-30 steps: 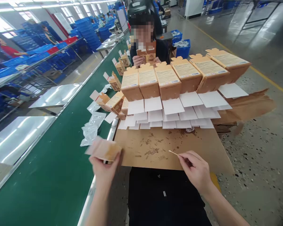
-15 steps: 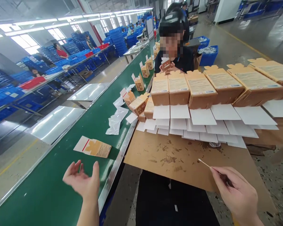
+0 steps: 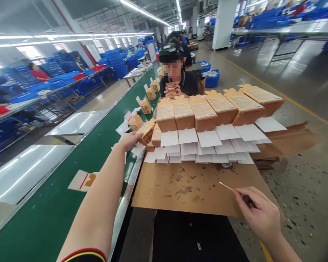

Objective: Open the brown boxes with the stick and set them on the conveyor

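My left hand [image 3: 129,141] reaches over the green conveyor belt to a tilted brown carton [image 3: 147,135] beside the stack. It touches the carton's near end; most of its fingers are hidden, so I cannot tell whether they grip. Pinched in my right hand [image 3: 258,211] is a cotton swab [image 3: 226,186], its white tip pointing left above the cardboard sheet [image 3: 164,189]. Behind my left forearm lies a flat carton with a white flap [image 3: 79,181], partly covered. Clear plastic bags [image 3: 123,129] rest on the belt near my left hand.
Stacked open cartons [image 3: 202,112] with white flaps [image 3: 188,136] line the back of the cardboard. More cartons [image 3: 145,105] stand along the belt [image 3: 43,218]. Across the stack, a co-worker [image 3: 190,83] holds a small brown carton [image 3: 170,88]. A metal rail [image 3: 133,171] edges the belt.
My left hand has moved forward from above the near belt, where it was open, to the tilted carton. My right hand still holds the swab. The view has turned right.
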`<action>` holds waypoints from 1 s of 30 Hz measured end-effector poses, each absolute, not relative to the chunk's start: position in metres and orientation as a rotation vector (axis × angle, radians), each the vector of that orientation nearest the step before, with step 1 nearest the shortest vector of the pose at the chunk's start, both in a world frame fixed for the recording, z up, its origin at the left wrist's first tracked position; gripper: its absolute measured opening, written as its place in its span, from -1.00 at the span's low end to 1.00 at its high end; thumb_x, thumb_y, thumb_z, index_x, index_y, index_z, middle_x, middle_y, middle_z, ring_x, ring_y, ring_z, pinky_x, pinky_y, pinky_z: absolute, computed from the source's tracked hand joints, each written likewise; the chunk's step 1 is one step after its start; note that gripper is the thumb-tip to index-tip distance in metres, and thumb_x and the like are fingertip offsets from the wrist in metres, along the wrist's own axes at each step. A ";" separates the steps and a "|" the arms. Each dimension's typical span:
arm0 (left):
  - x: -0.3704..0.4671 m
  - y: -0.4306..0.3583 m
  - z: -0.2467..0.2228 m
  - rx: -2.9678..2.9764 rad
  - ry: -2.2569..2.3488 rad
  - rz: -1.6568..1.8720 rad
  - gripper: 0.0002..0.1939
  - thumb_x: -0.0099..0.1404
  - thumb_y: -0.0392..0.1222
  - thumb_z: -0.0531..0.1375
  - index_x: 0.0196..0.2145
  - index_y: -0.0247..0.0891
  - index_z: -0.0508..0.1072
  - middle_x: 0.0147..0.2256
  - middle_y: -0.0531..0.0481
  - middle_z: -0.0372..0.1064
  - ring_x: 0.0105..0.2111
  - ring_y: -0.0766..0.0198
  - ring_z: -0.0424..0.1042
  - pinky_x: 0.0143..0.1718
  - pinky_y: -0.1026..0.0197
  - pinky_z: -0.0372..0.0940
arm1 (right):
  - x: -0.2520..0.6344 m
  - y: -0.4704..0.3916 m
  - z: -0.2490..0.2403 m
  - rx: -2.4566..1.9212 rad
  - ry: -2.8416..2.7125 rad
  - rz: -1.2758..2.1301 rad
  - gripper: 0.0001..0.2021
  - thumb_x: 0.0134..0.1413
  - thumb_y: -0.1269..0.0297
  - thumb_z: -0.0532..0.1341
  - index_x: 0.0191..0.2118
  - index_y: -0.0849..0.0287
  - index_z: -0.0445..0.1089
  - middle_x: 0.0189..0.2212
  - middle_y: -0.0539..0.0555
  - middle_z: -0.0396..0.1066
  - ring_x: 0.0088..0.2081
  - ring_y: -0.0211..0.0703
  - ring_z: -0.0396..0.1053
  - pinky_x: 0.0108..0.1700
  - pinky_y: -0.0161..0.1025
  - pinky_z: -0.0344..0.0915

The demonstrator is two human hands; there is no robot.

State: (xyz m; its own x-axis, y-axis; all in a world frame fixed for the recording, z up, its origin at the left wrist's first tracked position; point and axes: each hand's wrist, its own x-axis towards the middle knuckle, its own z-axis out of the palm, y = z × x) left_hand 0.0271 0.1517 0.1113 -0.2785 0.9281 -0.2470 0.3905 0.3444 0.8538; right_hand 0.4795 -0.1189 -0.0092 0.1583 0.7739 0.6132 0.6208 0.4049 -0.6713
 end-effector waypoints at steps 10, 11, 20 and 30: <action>-0.039 0.064 0.090 1.005 1.632 1.124 -0.09 -0.23 0.20 0.73 0.10 -0.12 0.78 0.12 -0.29 0.80 0.31 -0.54 0.68 0.18 -0.50 0.69 | 0.530 -0.063 -0.023 -1.599 -1.717 -0.015 -0.62 0.68 0.15 0.21 -0.23 0.06 0.69 -0.31 0.12 0.65 -0.29 -0.04 0.62 -0.18 -0.17 0.55; -0.038 0.042 0.080 0.989 1.608 1.177 -0.02 -0.25 0.24 0.73 0.16 -0.10 0.78 0.14 -0.29 0.80 0.37 -0.63 0.63 0.20 -0.57 0.67 | 0.530 -0.057 -0.026 -1.605 -1.755 -0.003 -0.64 0.67 0.18 0.21 -0.22 0.06 0.69 -0.28 0.13 0.66 -0.28 -0.03 0.62 -0.18 -0.16 0.55; 0.054 -0.109 -0.024 0.753 1.525 1.269 0.05 -0.17 0.23 0.82 0.24 -0.18 0.73 0.18 -0.39 0.78 0.30 -0.59 0.71 0.40 -0.58 0.60 | 0.534 -0.022 -0.032 -1.729 -2.063 0.043 -0.67 0.59 0.38 0.22 -0.26 0.08 0.65 -0.26 0.14 0.62 -0.37 -0.06 0.54 -0.31 -0.15 0.44; 0.107 -0.095 -0.042 0.782 1.495 1.361 -0.04 0.00 0.28 0.81 0.21 -0.18 0.61 0.24 -0.35 0.75 0.30 -0.32 0.74 0.43 -0.31 0.59 | 0.460 -0.101 -0.030 -1.304 -1.753 0.230 -0.79 0.63 0.37 0.32 -0.11 0.04 0.71 -0.35 0.01 0.66 -0.40 -0.15 0.59 -0.34 -0.23 0.56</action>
State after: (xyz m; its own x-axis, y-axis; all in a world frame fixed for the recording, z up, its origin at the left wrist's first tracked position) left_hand 0.1072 -0.0948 -0.0416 -0.3588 0.9078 -0.2170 -0.1306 0.1814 0.9747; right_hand 0.4595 -0.1009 -0.0302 -0.0275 0.8358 0.5483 0.6664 0.4242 -0.6132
